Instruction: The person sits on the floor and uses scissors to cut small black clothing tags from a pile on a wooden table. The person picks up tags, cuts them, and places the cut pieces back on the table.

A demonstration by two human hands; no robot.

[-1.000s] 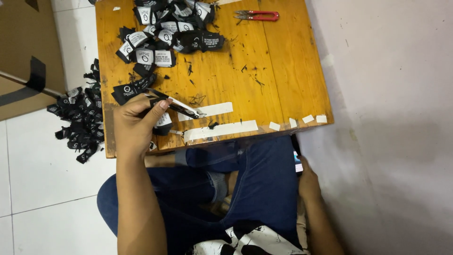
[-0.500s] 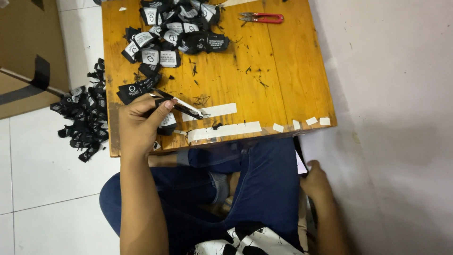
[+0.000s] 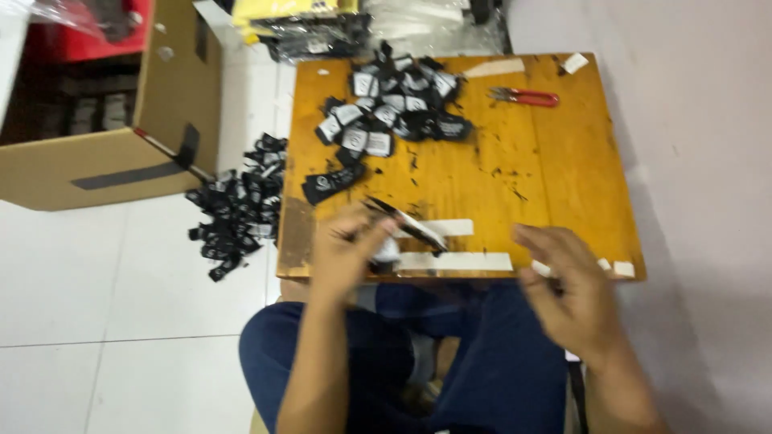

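— On the wooden bench, what is laid out?
— A heap of black-and-white labels at the far end, white strips along the near edge.
— How are the hands placed?
— A pair of snips is gripped in the left hand beside the strips; nothing is held in the right hand, its fingers spread loosely.
— How is the cut best made?
— Arguably, the strip should be pinned flat by the free hand, blades kept square.
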